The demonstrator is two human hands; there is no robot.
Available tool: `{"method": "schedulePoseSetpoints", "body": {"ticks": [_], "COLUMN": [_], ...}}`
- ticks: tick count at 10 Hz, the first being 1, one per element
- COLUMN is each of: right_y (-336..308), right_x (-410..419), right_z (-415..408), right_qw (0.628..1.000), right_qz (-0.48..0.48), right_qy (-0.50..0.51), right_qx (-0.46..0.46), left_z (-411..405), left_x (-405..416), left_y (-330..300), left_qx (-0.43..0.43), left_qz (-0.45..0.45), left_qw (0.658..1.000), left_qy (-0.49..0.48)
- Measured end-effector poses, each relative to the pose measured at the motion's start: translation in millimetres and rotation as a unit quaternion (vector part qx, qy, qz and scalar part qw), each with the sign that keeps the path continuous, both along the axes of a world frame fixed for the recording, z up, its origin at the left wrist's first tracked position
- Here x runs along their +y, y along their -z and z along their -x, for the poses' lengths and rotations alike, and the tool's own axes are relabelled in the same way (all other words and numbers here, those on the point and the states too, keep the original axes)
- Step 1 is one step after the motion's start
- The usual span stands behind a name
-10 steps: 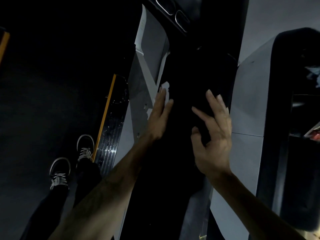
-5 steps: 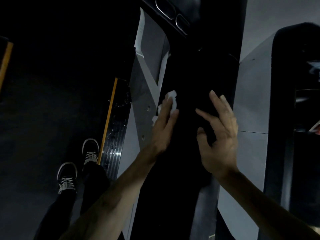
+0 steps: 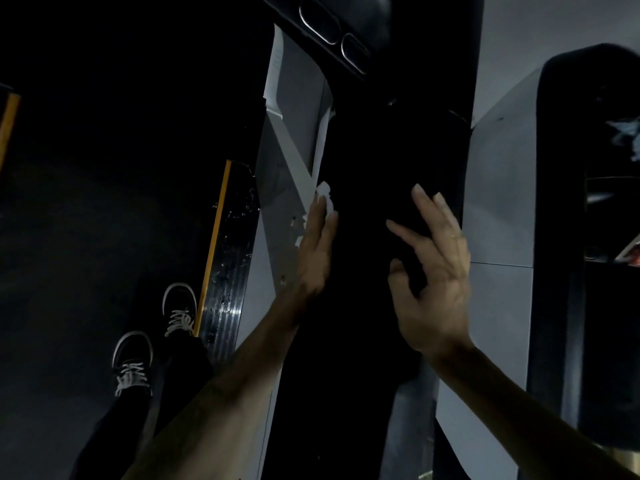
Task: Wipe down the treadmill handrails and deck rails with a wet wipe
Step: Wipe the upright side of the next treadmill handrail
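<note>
Wet wipe (image 3: 325, 199) under left fingers (image 3: 320, 226)

Dark gap (image 3: 374, 237) between grey panels (image 3: 498, 202)

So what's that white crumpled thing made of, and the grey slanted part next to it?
The wet wipe looks like thin, soft paper or cloth: white, crumpled, bunched under the left hand. The grey panel looks like hard painted metal or plastic, smooth and matte, with sharp straight edges. White flecks on it may be chipped paint or wipe scraps; it is too dim to be sure.
</note>
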State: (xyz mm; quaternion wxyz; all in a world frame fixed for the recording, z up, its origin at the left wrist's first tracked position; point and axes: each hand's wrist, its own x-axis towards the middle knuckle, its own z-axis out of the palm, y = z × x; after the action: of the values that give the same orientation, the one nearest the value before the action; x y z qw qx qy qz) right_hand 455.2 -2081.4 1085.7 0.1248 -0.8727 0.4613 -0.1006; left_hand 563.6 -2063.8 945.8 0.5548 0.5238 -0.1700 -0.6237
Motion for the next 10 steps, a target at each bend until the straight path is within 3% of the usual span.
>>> {"method": "schedulePoseSetpoints", "body": {"ticks": [2, 3, 5, 7, 8, 10], "right_y": [0.0, 0.3, -0.3, -1.2, -0.4, 1.2], "right_x": [0.1, -1.0, -1.1, -0.4, -1.8, -0.9], "right_z": [1.3, 0.6, -0.3, 0.0, -0.2, 1.3], "right_qw": [1.000, 1.000, 1.000, 1.000, 1.000, 0.999], "right_qz": [0.007, 0.004, -0.004, 0.000, 0.000, 0.001], "right_qy": [-0.005, -0.005, -0.006, -0.007, -0.010, -0.013], "right_qx": [-0.005, -0.011, -0.017, -0.015, -0.015, -0.029], "left_z": [-10.5, -29.6, -17.4, -3.5, -19.4, -34.6], "left_x": [-38.4, -67.2, -32.3, -24.9, -59.4, -76.7], "left_y": [-13.9, 1.5, 15.0, -14.1, -16.3, 10.0], "left_qx": [-0.051, -0.024, -0.113, -0.028, -0.025, -0.031], "left_qz": [0.097, 0.037, 0.074, 0.068, 0.089, -0.017], "left_qw": [0.994, 0.999, 0.989, 0.997, 0.996, 0.998], "left_qy": [-0.013, 0.015, 0.057, -0.024, -0.013, 0.045]}}
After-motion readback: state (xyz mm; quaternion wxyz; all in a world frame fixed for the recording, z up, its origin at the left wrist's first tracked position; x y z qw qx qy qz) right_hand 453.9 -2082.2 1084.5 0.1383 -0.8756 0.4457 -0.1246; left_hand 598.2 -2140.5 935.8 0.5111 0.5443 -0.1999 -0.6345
